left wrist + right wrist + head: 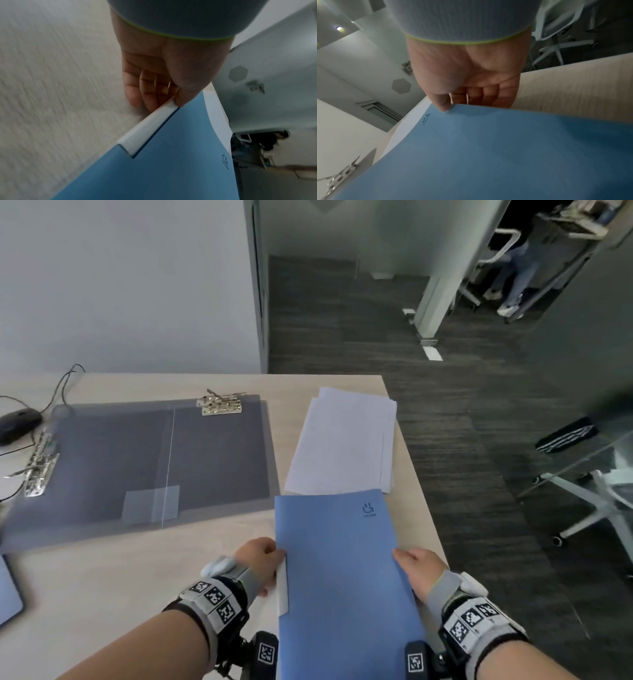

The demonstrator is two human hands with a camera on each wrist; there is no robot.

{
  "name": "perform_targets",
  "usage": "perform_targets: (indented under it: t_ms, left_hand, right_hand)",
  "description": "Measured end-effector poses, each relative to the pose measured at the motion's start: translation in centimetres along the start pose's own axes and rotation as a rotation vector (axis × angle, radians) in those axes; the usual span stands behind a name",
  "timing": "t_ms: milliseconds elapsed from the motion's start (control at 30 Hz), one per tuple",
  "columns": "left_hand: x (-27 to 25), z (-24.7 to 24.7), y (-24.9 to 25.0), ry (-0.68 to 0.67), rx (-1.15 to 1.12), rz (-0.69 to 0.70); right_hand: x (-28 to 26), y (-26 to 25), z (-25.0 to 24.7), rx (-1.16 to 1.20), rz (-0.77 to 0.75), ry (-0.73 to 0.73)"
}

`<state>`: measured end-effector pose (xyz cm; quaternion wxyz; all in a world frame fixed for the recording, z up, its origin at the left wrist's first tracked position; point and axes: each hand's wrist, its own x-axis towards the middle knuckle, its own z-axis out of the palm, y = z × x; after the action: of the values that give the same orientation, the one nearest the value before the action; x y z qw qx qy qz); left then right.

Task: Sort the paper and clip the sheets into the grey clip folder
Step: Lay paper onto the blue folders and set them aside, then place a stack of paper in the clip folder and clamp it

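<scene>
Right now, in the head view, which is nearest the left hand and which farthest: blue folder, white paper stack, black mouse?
From the left hand:
1. Blue folder, gripped at its left edge.
2. White paper stack, ahead and right.
3. Black mouse, far left, beyond the grey clip folder.

Both our forearms reach forward side by side, each wrist wrapped in a grey band carrying black-and-white marker tags. Our left hand pinches the left edge of the blue folder, thumb on top and fingers curled beneath its white spine strip. Our right hand grips the opposite edge the same way, thumb pressed on the cover and fingers tucked under it, palm turned inward.
</scene>
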<state>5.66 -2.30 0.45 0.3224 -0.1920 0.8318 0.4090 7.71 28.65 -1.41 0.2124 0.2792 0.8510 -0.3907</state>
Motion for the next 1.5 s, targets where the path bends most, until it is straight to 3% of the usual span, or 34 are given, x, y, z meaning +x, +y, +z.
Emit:
perform_targets:
  t_ms: [167, 367, 467, 600, 700, 767, 1000, 1167, 1500]
  left_hand:
    - [1.0, 0.1, -0.1, 0.062, 0.479, 0.080]
    - [1.5, -0.7, 1.6, -0.021, 0.678, 0.063]
    - [2.6, -1.7, 2.4, 0.017, 0.623, 0.046]
    - [4.8, -2.8, 5.0, 0.100, 0.362, 0.163]
    - [7.1, -3.5, 7.0, 0.167, 0.153, 0.203]
    - [8.9, -3.6, 8.5, 0.182, 0.148, 0.188]
    - [12.8, -3.3, 12.6, 0.166, 0.439, 0.025]
    - [14.6, -2.9, 13.6, 0.151, 0.528, -0.008]
    - [14.4, -1.2, 15.0, 0.218, 0.259, 0.115]
  right_hand:
    - [-1.1, -0.3, -0.8, -0.469, 0.024, -0.055]
    - [-1.4, -1.7, -1.4, -0.543, 0.040, -0.070]
    - [-0.5, -2.8, -1.8, -0.359, 0.042, -0.005]
    - [2.0, -4.4, -1.5, -0.080, -0.018, 0.094]
    - [3.5, -6.3, -1.3, 0.090, -0.066, 0.078]
    - [4.6, -7.5, -1.5, 0.168, -0.041, 0.072]
    - [7.2, -9.7, -2.0, 0.187, 0.045, 0.068]
    - [9.3, -9.2, -1.4, 0.151, 0.001, 0.040]
    - [9.8, -9.0, -1.6, 0.250, -0.077, 0.041]
